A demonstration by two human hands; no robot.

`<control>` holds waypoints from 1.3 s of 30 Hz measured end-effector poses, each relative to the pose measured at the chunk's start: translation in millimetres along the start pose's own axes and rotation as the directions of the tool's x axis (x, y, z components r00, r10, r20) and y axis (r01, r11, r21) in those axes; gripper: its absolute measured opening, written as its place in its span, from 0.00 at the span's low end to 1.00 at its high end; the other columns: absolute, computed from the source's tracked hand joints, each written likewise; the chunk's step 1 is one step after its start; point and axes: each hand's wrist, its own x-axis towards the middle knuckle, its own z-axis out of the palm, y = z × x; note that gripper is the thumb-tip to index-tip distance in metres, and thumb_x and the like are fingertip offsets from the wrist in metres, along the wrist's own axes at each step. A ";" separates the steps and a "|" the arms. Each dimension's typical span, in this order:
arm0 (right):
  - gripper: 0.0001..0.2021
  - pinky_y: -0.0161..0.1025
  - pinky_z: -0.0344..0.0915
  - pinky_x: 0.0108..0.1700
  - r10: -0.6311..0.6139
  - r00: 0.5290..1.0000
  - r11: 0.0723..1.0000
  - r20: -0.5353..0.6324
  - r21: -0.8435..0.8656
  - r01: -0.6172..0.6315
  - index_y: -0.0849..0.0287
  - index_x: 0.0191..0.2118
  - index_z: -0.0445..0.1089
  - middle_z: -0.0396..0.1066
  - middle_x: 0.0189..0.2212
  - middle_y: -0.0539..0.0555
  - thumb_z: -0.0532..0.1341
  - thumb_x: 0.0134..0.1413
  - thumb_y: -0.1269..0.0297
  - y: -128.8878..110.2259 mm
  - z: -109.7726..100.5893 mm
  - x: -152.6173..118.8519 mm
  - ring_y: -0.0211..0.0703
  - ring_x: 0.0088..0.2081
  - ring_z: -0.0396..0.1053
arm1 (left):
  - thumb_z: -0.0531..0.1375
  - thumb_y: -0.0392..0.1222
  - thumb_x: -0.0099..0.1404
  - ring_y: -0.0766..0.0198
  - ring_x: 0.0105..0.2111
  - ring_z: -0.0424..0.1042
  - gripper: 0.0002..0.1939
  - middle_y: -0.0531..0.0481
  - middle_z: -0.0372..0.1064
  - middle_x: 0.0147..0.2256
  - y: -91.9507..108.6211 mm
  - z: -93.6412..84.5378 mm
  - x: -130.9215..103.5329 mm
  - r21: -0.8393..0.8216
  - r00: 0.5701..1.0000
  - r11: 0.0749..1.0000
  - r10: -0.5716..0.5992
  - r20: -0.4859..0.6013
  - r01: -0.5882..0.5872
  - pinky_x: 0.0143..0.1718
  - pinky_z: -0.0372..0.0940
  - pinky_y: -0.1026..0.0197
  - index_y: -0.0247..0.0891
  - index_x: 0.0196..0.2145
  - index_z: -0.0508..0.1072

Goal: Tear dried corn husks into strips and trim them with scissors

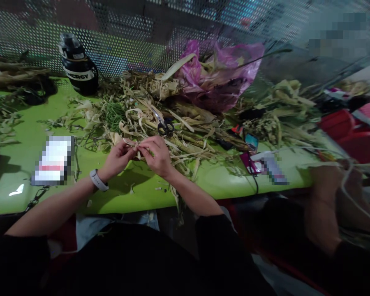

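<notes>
My left hand [118, 157], with a pale watch band on its wrist, is closed in a pinch. Its fingertips meet those of my right hand [157, 155], also pinched, over the front of the table. Between them is a thin, pale strip of dried husk [136, 147], mostly hidden by the fingers. Just beyond my hands lie a pile of dry husk strips and stalks [185, 142] and black-handled scissors [165, 127]. A bundle of thin green strands [115, 116] sits behind my left hand.
The green table [111, 201] ends at a perforated metal panel [123, 37]. On it are a black bottle [78, 70], a phone [54, 160], a pink plastic bag [225, 82], another phone [276, 168] and more husks [283, 107]. Another person's arm [323, 209] is at right.
</notes>
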 end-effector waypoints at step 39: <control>0.08 0.40 0.69 0.42 0.216 0.973 0.848 0.083 0.479 -0.229 0.58 0.29 0.70 0.71 0.31 0.51 0.64 0.56 0.62 6.4 -12.0 5.6 0.39 0.36 0.70 | 0.66 0.46 0.61 0.61 0.35 0.78 0.14 0.47 0.75 0.34 -5.0 -10.1 -4.0 0.151 0.985 0.980 0.111 0.131 -0.131 0.37 0.74 0.60 0.36 0.40 0.71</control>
